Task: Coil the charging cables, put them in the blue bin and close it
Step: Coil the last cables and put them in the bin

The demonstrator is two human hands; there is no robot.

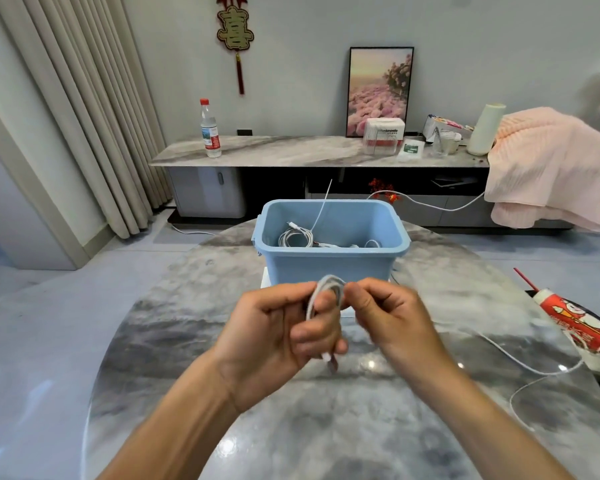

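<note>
both hands raised over the round marble worktop [201, 306], in front of the blue bin [329, 265].

left hand [284, 337]: grip clenched round a coiled white cable [326, 289]. the loops wrap over its fingers, arch above the fingertips and run down through the palm side; a short end with a plug hangs out below the hand.

right hand [392, 320]: thumb and forefinger pinch the top right of the same coil, just beside the left fingertips. other fingers curled. the coil sits between the two hands, mostly on the left one.

a loose white cable [520, 365] trails over the worktop on the right, toward a red-and-white carton [575, 323] lying near the edge. cannot tell if it joins the coil.

blue bin: open, no lid on it. inside, coiled white cables [297, 235] on the bottom; one thin strand rises above the rim.

behind: long marble sideboard [274, 150] with a water bottle [210, 129], a framed flower picture [380, 88], a pink blanket [548, 161] draped off its right end.
</note>
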